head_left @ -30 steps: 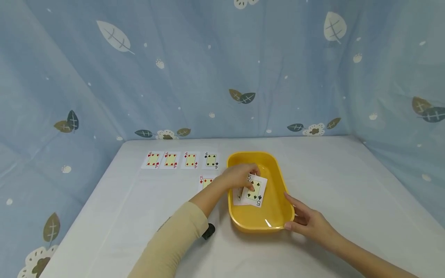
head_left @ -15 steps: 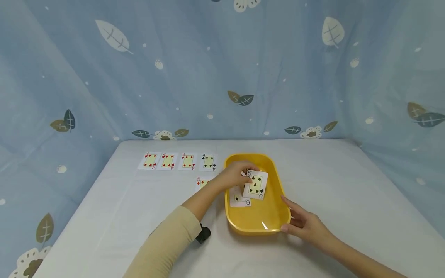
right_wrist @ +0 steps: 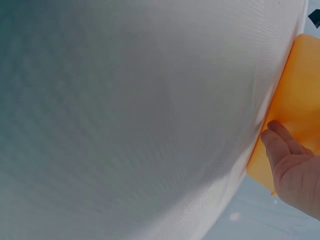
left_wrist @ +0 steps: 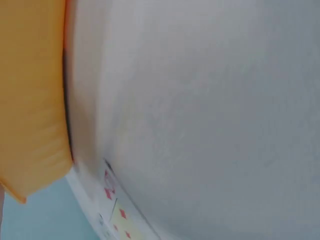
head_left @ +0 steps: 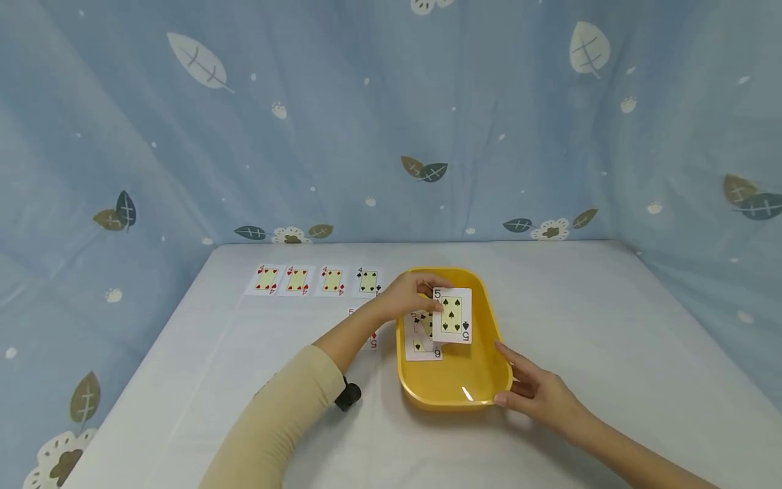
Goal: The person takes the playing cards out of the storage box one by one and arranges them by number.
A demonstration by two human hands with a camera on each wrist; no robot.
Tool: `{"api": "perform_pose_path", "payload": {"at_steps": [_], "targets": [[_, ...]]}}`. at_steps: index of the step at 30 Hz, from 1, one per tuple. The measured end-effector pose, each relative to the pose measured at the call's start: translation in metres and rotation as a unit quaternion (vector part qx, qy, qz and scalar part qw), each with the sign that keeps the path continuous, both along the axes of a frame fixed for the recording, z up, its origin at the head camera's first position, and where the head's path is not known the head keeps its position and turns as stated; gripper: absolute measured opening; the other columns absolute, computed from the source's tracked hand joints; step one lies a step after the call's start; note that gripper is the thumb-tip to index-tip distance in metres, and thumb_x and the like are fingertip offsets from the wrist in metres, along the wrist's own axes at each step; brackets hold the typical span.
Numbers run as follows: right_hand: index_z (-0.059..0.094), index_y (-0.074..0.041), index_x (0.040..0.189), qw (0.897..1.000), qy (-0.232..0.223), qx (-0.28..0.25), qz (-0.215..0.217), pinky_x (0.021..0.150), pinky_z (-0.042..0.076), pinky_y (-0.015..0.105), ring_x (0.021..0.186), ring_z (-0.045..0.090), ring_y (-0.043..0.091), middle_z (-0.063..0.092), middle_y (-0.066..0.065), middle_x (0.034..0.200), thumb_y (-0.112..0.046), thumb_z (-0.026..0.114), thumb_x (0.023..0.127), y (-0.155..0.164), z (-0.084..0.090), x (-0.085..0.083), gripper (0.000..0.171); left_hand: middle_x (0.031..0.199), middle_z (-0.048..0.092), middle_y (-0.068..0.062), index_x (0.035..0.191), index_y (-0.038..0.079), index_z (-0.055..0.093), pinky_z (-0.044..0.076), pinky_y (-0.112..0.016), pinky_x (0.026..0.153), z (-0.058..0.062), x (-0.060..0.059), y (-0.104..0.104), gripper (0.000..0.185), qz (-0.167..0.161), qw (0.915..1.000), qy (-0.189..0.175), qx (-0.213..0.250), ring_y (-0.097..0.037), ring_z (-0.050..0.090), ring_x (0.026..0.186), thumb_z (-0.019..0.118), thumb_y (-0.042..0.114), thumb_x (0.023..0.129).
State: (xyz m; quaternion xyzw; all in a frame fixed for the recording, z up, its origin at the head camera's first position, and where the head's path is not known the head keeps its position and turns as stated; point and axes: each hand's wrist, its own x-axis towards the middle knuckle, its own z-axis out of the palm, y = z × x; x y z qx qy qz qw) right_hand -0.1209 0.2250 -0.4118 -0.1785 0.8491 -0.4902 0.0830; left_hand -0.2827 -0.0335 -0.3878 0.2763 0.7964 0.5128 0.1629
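just right of centre in the head view, over the far half of the yellow tray (head_left: pixel 489 353), the five of spades (head_left: pixel 455 315) is held face up and clear of the tray floor. the left hand (head_left: pixel 411 294) pinches it at its upper left corner, thumb and fingertips closed on the edge, the rest of the card standing free to the right of the fingers. directly beneath and slightly lower left, a six card (head_left: pixel 421 343) lies in the tray, partly covered by the held card; another card seems to sit with it, but that cannot be told for sure.

judged step: lifting a card out of the tray, grip secure, card not yet set down. the next move calls for carrying it left across the tray rim without snagging, keeping it level.

right hand (head_left: pixel 537 392) rests against the near right corner of the tray, fingers relaxed and fairly straight along the outer wall, steadying it; the right wrist view confirms contact.

left of the tray on the white table (head_left: pixel 611 326), a red five (head_left: pixel 370 334) lies mostly hidden by the left forearm. further up-left, a row of four fours (head_left: pixel 318 280) lies face up.
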Motion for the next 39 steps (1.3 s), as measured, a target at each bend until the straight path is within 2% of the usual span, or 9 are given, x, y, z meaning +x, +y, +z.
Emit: {"api": "perform_pose_path", "payload": {"at_steps": [4, 7, 10, 13, 21, 24, 27, 32, 39], "targets": [[0.027, -0.002, 0.148, 1.000, -0.008, -0.002, -0.005, 0.077, 0.055, 0.029, 0.103, 0.063, 0.039, 0.034, 0.038, 0.138, -0.020, 0.070, 0.085, -0.001, 0.002, 0.000, 0.078, 0.113, 0.066, -0.004, 0.120, 0.013, 0.065, 0.055, -0.030, 0.077, 0.005, -0.001, -0.002, 0.041, -0.005, 0.9994, -0.033, 0.006, -0.013, 0.066, 0.088, 0.075, 0.009, 0.080], [0.027, -0.001, 0.147, 1.000, -0.005, -0.006, -0.001, 0.077, 0.055, 0.029, 0.103, 0.063, 0.038, 0.034, 0.039, 0.138, -0.019, 0.071, 0.085, -0.001, 0.002, 0.000, 0.078, 0.115, 0.065, -0.005, 0.119, 0.013, 0.066, 0.056, -0.037, 0.079, 0.009, 0.000, -0.005, 0.041, -0.003, 0.9992, -0.041, 0.006, -0.014, 0.067, 0.086, 0.075, 0.008, 0.080], [0.028, 0.001, 0.147, 1.000, 0.003, -0.009, 0.004, 0.077, 0.055, 0.029, 0.102, 0.063, 0.038, 0.034, 0.040, 0.137, -0.017, 0.071, 0.085, 0.000, 0.001, 0.000, 0.077, 0.118, 0.064, -0.005, 0.120, 0.013, 0.065, 0.055, -0.038, 0.080, 0.012, 0.001, -0.011, 0.041, -0.005, 0.9993, -0.036, 0.007, -0.015, 0.067, 0.087, 0.074, 0.008, 0.081], [0.028, 0.001, 0.146, 1.000, 0.007, -0.009, 0.006, 0.077, 0.055, 0.029, 0.102, 0.063, 0.038, 0.034, 0.040, 0.137, -0.018, 0.070, 0.085, 0.000, 0.001, 0.001, 0.077, 0.120, 0.063, -0.005, 0.121, 0.013, 0.064, 0.055, -0.033, 0.079, 0.018, 0.003, -0.018, 0.041, -0.004, 0.9996, -0.028, 0.003, -0.015, 0.067, 0.091, 0.074, 0.008, 0.081], [0.027, 0.000, 0.147, 1.000, -0.002, -0.007, 0.006, 0.078, 0.055, 0.029, 0.102, 0.063, 0.038, 0.034, 0.039, 0.137, -0.019, 0.069, 0.086, 0.000, 0.002, 0.001, 0.077, 0.117, 0.063, -0.004, 0.120, 0.014, 0.065, 0.054, -0.029, 0.077, 0.033, 0.006, -0.038, 0.041, 0.000, 0.9997, -0.004, -0.023, -0.015, 0.065, 0.094, 0.075, 0.010, 0.081], [0.027, 0.001, 0.147, 1.000, -0.003, -0.008, 0.008, 0.078, 0.055, 0.029, 0.103, 0.063, 0.038, 0.035, 0.039, 0.137, -0.019, 0.069, 0.086, 0.001, 0.002, 0.001, 0.077, 0.115, 0.064, -0.004, 0.121, 0.014, 0.065, 0.053, -0.029, 0.076, 0.039, 0.007, -0.048, 0.042, 0.007, 0.9995, 0.004, -0.030, -0.015, 0.064, 0.094, 0.075, 0.010, 0.080], [0.026, 0.000, 0.147, 1.000, -0.007, -0.006, 0.008, 0.078, 0.055, 0.029, 0.103, 0.063, 0.038, 0.035, 0.039, 0.137, -0.020, 0.069, 0.086, 0.000, 0.004, 0.001, 0.077, 0.111, 0.066, -0.005, 0.121, 0.014, 0.064, 0.054, -0.030, 0.075, 0.044, 0.008, -0.060, 0.044, 0.022, 0.9994, -0.003, -0.026, -0.017, 0.063, 0.090, 0.075, 0.008, 0.079], [0.027, 0.000, 0.147, 1.000, -0.011, -0.006, 0.007, 0.079, 0.055, 0.028, 0.104, 0.062, 0.038, 0.034, 0.038, 0.138, -0.021, 0.070, 0.086, 0.000, 0.004, 0.000, 0.078, 0.111, 0.067, -0.008, 0.122, 0.012, 0.064, 0.055, -0.034, 0.076, 0.048, 0.010, -0.080, 0.045, 0.041, 0.9990, -0.014, -0.015, -0.019, 0.062, 0.088, 0.075, 0.006, 0.079], [0.026, 0.002, 0.147, 1.000, -0.004, -0.015, 0.015, 0.078, 0.055, 0.029, 0.101, 0.064, 0.037, 0.035, 0.040, 0.136, -0.018, 0.069, 0.086, 0.001, 0.003, 0.002, 0.077, 0.119, 0.064, -0.005, 0.122, 0.013, 0.063, 0.055, -0.036, 0.078, 0.047, 0.010, -0.105, 0.046, 0.054, 0.9981, 0.001, -0.029, -0.018, 0.062, 0.089, 0.077, 0.011, 0.079]]}}
